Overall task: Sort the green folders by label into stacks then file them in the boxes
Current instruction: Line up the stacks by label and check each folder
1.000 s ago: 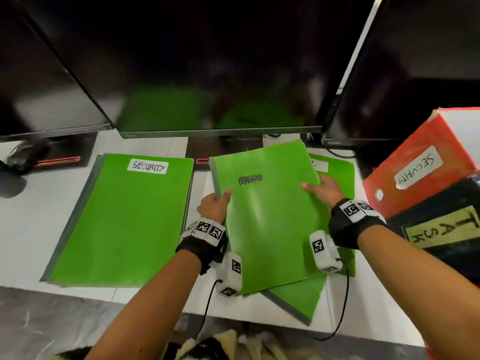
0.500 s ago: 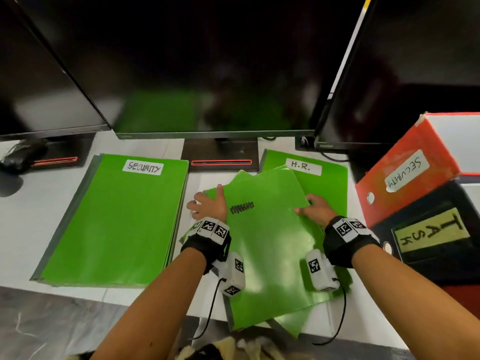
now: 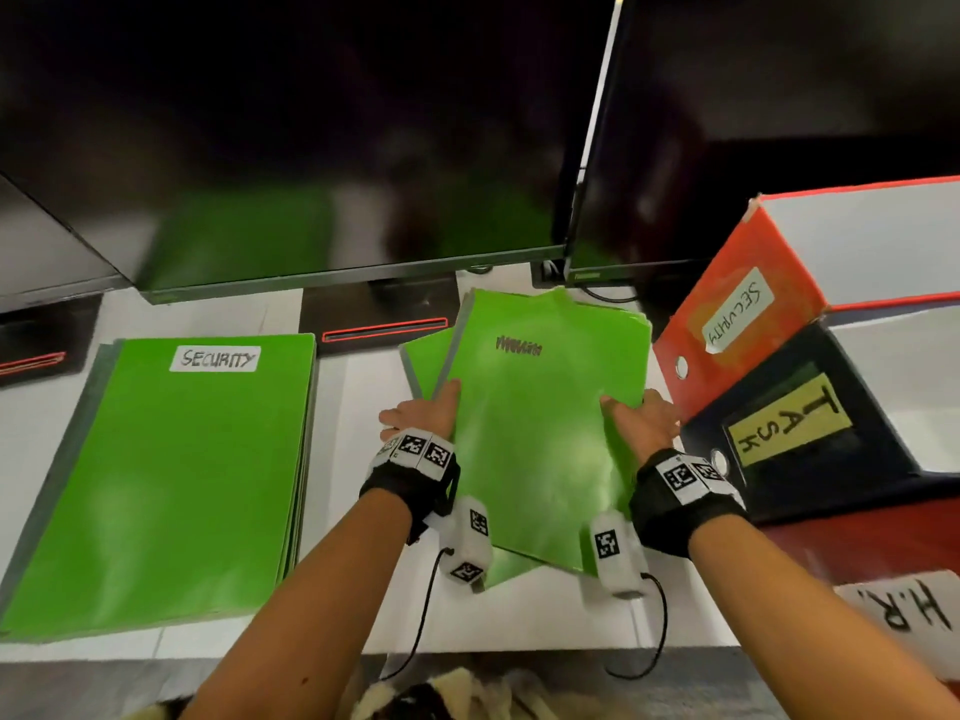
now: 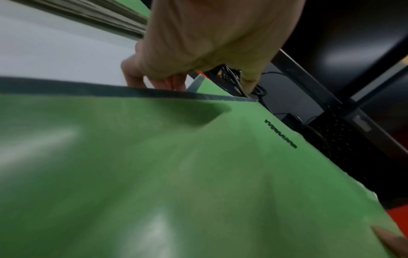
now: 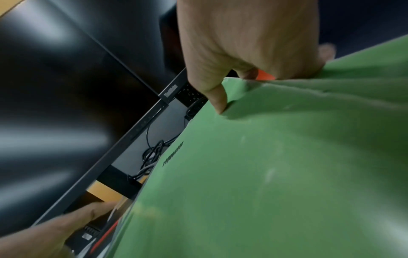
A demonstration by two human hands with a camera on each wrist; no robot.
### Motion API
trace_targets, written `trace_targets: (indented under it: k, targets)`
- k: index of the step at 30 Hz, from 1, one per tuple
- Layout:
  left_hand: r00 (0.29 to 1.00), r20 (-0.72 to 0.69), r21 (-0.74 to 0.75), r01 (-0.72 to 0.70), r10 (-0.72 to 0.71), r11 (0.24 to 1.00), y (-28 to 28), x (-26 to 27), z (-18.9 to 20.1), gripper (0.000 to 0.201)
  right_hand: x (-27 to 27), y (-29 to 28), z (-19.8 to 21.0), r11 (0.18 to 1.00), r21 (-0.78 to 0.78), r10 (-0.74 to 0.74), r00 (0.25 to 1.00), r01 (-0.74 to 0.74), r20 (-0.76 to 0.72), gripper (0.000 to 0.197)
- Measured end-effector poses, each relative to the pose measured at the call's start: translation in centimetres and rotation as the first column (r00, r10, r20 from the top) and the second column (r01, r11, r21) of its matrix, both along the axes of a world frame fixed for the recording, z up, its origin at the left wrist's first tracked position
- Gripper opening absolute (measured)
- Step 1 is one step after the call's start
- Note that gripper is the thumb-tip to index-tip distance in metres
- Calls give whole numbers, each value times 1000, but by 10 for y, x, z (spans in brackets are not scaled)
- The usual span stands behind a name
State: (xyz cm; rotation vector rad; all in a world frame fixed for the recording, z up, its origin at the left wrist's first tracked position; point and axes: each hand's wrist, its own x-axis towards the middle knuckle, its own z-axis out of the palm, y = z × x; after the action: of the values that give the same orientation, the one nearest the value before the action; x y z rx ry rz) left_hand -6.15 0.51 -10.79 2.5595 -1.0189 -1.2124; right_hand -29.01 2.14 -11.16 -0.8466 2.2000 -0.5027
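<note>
Left hand (image 3: 423, 415) grips the left edge of the scribbled green folder (image 3: 540, 433), thumb on top, fingers (image 4: 154, 82) curled under. Right hand (image 3: 641, 420) pinches its right edge, thumb (image 5: 217, 97) pressed on the cover. Both forearms reach up from the frame bottom. Folder sits center-right, apparently lifted over more green folders (image 3: 423, 363). SECURITY stack (image 3: 171, 485) at left; red SECURITY box (image 3: 737, 324) and dark TASK box (image 3: 810, 433) at right.

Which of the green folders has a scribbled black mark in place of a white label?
The folder held by both hands, right of the SECURITY stack. Its cover bears a black scribble; the stack's top folder carries a white label.
</note>
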Motion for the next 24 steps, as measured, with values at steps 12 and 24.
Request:
trace_targets:
  k: [12, 24]
  targets:
    - [981, -194, -78, -1, -14, 997, 9, 7, -1, 86, -4, 41, -7, 993, -16, -103, 952, 113, 287, 101]
    - [947, -320, -493, -142, -27, 859, 28, 33, 73, 75, 34, 51, 45, 867, -487, 11, 973, 105, 229, 88]
